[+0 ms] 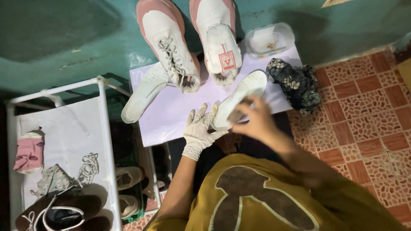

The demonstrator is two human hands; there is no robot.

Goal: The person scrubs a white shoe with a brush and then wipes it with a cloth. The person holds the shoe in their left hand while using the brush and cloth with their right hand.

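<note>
Head view looks straight down on a person in a mustard shirt, working over a pale lilac board (171, 115) that serves as the worktop. Their left hand (198, 130), in a white glove, pinches the near end of a white insole (239, 96), fingers closed on it. Their bare right hand (252, 119) presses on that same insole, fingers curled round something small and brownish; what it is, I cannot tell. A second insole (141, 96) lies at the board's left edge. Two pink-and-white sneakers (169, 42) (216, 38) stand at the far side, beside a clear plastic tub (269, 40) and a dark floral cloth (295, 83).
</note>
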